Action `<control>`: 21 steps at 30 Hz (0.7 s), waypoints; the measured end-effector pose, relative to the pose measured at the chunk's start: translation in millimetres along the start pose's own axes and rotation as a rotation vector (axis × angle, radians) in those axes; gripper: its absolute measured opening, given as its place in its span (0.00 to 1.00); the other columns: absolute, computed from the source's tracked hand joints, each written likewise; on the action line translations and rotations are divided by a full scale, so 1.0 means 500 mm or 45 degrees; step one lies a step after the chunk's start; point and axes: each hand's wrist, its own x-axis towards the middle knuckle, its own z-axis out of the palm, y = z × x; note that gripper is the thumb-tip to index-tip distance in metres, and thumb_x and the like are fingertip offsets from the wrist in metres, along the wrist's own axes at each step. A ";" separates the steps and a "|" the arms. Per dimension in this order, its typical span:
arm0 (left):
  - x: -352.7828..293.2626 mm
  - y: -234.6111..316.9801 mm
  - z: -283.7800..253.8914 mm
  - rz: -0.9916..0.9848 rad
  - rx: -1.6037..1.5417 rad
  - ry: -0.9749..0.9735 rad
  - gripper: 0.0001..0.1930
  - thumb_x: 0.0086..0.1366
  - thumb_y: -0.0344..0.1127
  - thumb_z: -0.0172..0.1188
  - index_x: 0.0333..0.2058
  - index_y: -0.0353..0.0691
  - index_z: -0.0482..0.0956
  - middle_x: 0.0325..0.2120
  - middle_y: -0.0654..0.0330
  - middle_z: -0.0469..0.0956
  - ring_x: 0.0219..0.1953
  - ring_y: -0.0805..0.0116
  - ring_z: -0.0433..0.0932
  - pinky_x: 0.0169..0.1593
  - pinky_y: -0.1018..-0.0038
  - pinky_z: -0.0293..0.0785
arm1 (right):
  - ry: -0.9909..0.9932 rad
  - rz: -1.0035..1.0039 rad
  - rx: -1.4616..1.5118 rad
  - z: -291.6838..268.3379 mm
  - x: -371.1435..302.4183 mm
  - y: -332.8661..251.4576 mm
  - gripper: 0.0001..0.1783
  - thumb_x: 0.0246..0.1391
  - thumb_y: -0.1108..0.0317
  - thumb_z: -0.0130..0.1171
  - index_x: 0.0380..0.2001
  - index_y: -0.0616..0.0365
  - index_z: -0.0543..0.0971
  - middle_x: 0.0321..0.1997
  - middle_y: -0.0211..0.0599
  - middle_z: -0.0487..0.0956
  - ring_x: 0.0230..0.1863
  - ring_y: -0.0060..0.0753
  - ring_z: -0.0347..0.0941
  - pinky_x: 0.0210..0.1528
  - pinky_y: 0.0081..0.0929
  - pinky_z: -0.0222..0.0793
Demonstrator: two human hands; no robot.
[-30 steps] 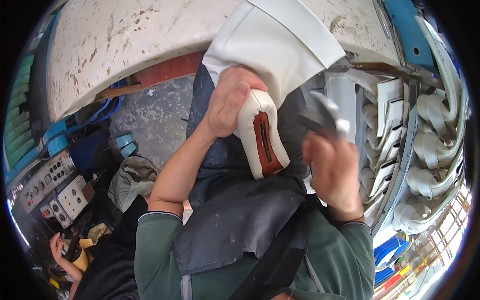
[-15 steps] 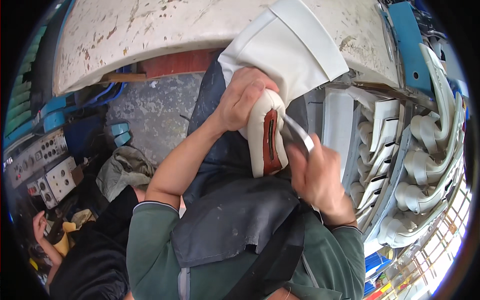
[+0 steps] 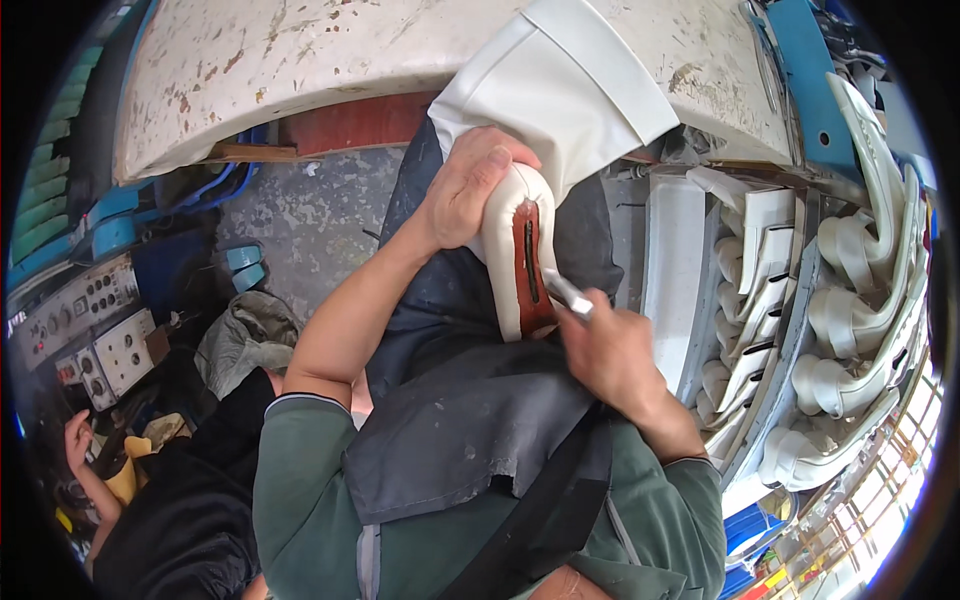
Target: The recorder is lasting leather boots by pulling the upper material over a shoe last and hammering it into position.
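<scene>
A white boot (image 3: 508,270) lies sole side up across my lap, its wide shaft (image 3: 560,85) reaching over the bench edge. On its underside a reddish-brown strip with a dark slot (image 3: 530,262) runs lengthwise, bordered by the folded white upper. My left hand (image 3: 472,185) is closed round the toe or heel end at the far side; which end it is, I cannot tell. In my right hand (image 3: 612,350) is a shiny metal hammer (image 3: 570,294), its head blurred close to the right edge of the underside. My right fingers hide its handle.
A worn cream bench (image 3: 300,60) curves across the front. To my right, a rack (image 3: 745,400) carries several white boots (image 3: 840,330). At the left are control boxes (image 3: 85,320), a grey cloth bundle (image 3: 248,335) and a co-worker's hand (image 3: 78,440).
My right hand and the hammer have come down toward me along the boot's right edge. The boot and my left hand have shifted slightly left and toward the bench.
</scene>
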 end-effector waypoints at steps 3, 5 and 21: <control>0.012 0.071 -0.035 -0.021 0.079 -0.111 0.15 0.67 0.43 0.52 0.41 0.38 0.79 0.42 0.50 0.76 0.47 0.52 0.71 0.57 0.63 0.63 | -0.254 -0.032 0.011 -0.010 0.000 0.020 0.16 0.65 0.57 0.54 0.37 0.62 0.72 0.18 0.53 0.75 0.22 0.60 0.75 0.25 0.51 0.70; 0.011 0.147 -0.085 -0.066 0.404 -0.414 0.17 0.60 0.43 0.63 0.43 0.38 0.78 0.45 0.50 0.74 0.50 0.50 0.71 0.58 0.60 0.64 | -0.200 0.108 0.501 -0.037 0.013 0.049 0.17 0.69 0.57 0.48 0.42 0.62 0.74 0.17 0.43 0.76 0.19 0.42 0.75 0.21 0.35 0.66; 0.040 0.250 0.017 -0.166 -0.075 -0.240 0.45 0.44 0.39 0.76 0.59 0.30 0.64 0.50 0.52 0.75 0.51 0.65 0.76 0.57 0.68 0.71 | 1.315 -0.670 2.194 -0.251 0.138 -0.024 0.24 0.73 0.45 0.34 0.49 0.53 0.69 0.24 0.34 0.72 0.24 0.39 0.75 0.21 0.29 0.71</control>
